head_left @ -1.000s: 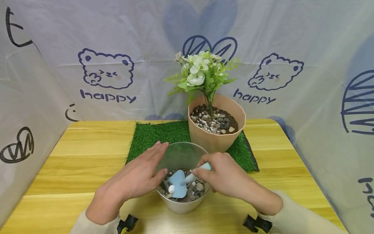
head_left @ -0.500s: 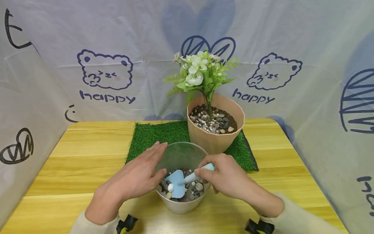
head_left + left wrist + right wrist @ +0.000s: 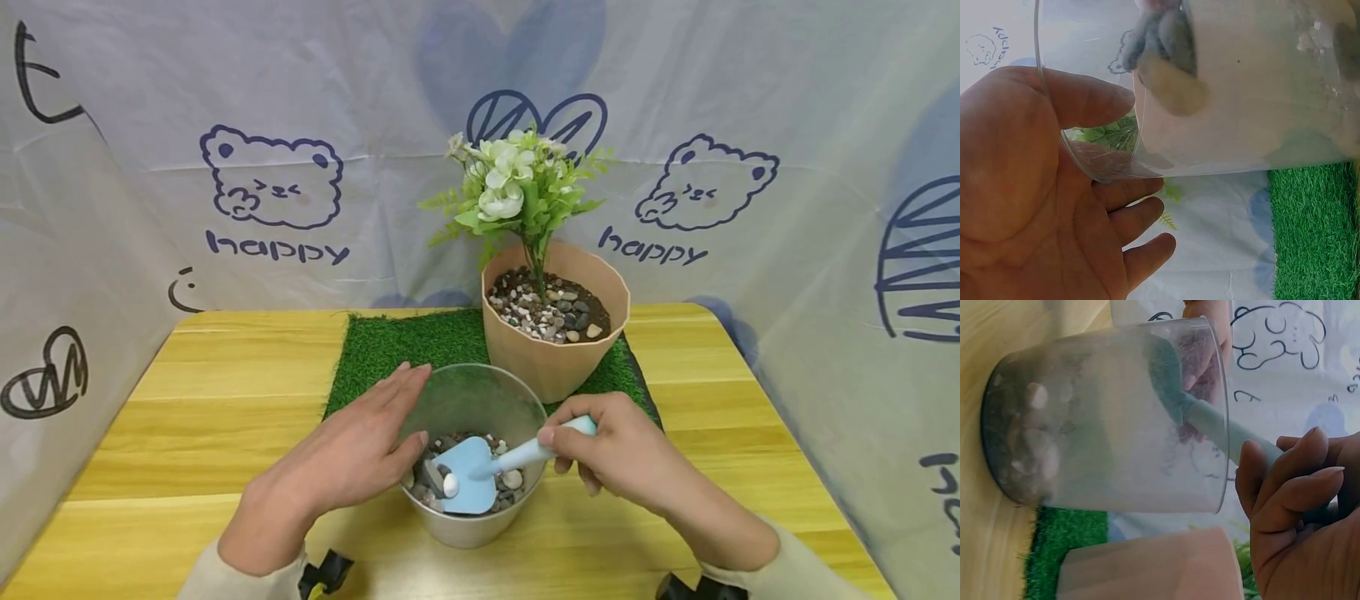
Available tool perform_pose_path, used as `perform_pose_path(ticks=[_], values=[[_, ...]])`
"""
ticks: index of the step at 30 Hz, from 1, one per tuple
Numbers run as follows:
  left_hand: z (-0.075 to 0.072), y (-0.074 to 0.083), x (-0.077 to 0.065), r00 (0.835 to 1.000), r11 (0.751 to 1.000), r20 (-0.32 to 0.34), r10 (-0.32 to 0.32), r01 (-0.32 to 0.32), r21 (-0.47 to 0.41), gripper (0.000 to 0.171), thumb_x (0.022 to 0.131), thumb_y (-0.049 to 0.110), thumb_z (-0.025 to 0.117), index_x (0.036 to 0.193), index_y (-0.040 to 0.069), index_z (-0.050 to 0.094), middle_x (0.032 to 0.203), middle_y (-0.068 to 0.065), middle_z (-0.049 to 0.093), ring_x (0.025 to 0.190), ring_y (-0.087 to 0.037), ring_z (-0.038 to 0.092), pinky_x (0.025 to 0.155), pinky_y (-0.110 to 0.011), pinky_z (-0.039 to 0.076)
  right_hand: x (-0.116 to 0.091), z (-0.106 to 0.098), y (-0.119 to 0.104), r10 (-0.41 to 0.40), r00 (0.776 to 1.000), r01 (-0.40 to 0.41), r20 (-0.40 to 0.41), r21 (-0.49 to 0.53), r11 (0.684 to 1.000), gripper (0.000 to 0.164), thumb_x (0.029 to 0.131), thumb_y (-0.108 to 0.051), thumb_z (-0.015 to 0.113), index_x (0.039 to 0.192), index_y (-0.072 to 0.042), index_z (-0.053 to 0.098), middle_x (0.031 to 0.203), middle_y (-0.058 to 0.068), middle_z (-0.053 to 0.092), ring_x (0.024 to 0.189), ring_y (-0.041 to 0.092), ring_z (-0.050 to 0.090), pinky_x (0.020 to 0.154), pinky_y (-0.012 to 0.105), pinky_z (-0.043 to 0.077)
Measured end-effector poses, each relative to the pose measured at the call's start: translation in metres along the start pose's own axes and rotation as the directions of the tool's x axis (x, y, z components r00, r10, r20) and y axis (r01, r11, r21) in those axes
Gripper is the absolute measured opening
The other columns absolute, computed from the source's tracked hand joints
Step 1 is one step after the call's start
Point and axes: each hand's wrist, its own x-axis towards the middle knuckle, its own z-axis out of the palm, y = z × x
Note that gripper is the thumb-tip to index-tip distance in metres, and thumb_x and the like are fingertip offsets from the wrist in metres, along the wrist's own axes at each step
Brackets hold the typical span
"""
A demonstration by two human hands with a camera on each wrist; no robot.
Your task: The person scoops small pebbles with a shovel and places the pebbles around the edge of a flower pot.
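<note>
Right hand [image 3: 622,437] shifted toward bucket's [image 3: 467,532] right, gripping scoop [image 3: 474,473], its head inside bucket over pebbles [image 3: 513,480]. Left hand [image 3: 345,454] loosely extended beside bucket, contact unclear. I'd keep scoop level.

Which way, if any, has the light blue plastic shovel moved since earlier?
Yes: the shovel moved rightward in the head view, against the clear round plastic bucket.

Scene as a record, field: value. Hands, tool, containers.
left hand: fingers extended at rim of bucket
right hand: holds shovel by its handle
shovel: light blue, blade inside bucket, white stone at its edge
bucket: clear, stones at the bottom, on table
pot: peach, standing on green mat, behind bucket
pot contents: flowers, pebbles, soil
</note>
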Motion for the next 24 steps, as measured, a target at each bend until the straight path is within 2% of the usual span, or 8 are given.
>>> perform_pose_path(ticks=[4,8,14,24], values=[[-0.001,0.001,0.000,1.000,1.000,-0.007,0.015,-0.015,0.000,0.076,0.107,0.031,0.058,0.167,0.001,0.023,0.172,-0.018,0.027,0.161,-0.036,0.024,0.130,-0.054,0.025,-0.001,-0.006,0.009,0.007,1.000,-0.010,0.028,0.119,0.993,0.027,0.103,-0.017,0.067,0.106,0.008,0.073,0.072,0.010,0.070,0.043,0.009,0.050,0.037,0.020,0.036],[-0.002,0.001,0.000,1.000,1.000,-0.002,0.015,-0.015,0.003,0.076,0.107,0.032,0.057,0.167,0.002,0.022,0.173,-0.017,0.026,0.161,-0.036,0.023,0.131,-0.054,0.025,-0.003,-0.011,0.014,-0.011,0.999,0.005,0.033,0.178,0.984,0.029,0.104,-0.017,0.066,0.106,0.012,0.071,0.072,0.009,0.070,0.042,0.007,0.050,0.036,0.020,0.036],[-0.002,0.002,0.000,1.000,1.000,0.004,0.010,-0.010,0.003,0.076,0.107,0.031,0.057,0.167,0.002,0.022,0.173,-0.017,0.025,0.161,-0.035,0.022,0.131,-0.054,0.024,-0.008,-0.021,0.015,-0.006,1.000,0.006,-0.004,0.185,0.983,0.031,0.104,-0.018,0.065,0.109,0.012,0.070,0.072,0.007,0.071,0.042,0.007,0.049,0.036,0.022,0.036],[-0.003,0.002,0.000,1.000,1.000,0.017,-0.003,0.003,0.008,0.077,0.107,0.032,0.057,0.168,0.002,0.021,0.173,-0.017,0.025,0.162,-0.035,0.022,0.131,-0.054,0.024,-0.014,-0.035,0.013,-0.003,0.993,0.025,-0.121,0.173,0.985,0.029,0.105,-0.017,0.065,0.106,0.011,0.071,0.070,0.004,0.072,0.042,0.009,0.051,0.034,0.025,0.039]])
